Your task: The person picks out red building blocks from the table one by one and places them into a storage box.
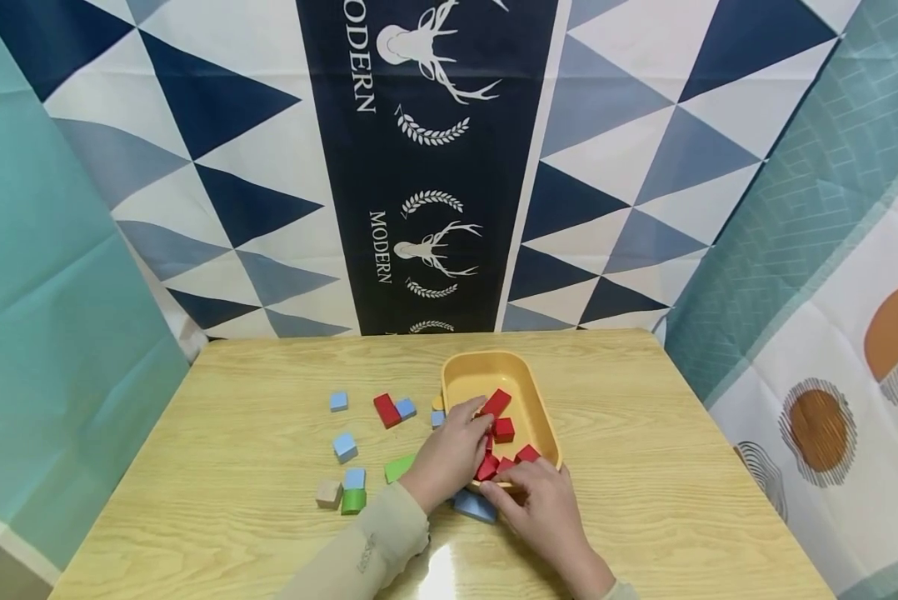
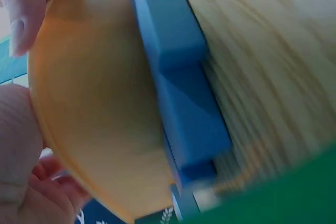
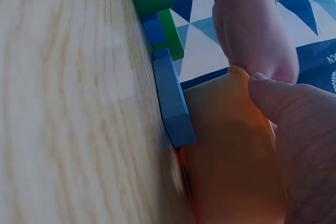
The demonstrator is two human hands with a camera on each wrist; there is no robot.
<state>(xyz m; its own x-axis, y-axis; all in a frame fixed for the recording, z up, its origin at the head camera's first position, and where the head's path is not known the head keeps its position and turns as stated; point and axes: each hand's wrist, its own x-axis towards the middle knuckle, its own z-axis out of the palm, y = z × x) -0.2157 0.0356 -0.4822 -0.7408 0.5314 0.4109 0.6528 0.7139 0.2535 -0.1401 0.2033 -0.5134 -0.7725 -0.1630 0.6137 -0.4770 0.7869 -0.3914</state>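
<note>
A yellow-orange plastic tray (image 1: 539,417) holds several red blocks (image 1: 503,431) and stands right of the table's middle. My left hand (image 1: 452,454) reaches over its left wall, fingertips bent down among the red blocks. Whether they grip one is hidden in the head view. My right hand (image 1: 546,500) holds the near rim, its fingers inside and its thumb outside; the right wrist view shows that thumb (image 3: 268,95) on the rim. Against the tray's near outer wall lie blue blocks (image 2: 181,93), one of them a long blue block (image 1: 475,506).
Left of the tray lie light blue blocks (image 1: 346,447), a red block (image 1: 386,411) beside a small blue one, a green block (image 1: 399,468), a green rounded block (image 1: 354,501) and a plain wooden cube (image 1: 329,495). Patterned cloth (image 1: 426,167) hangs behind the table (image 1: 254,400).
</note>
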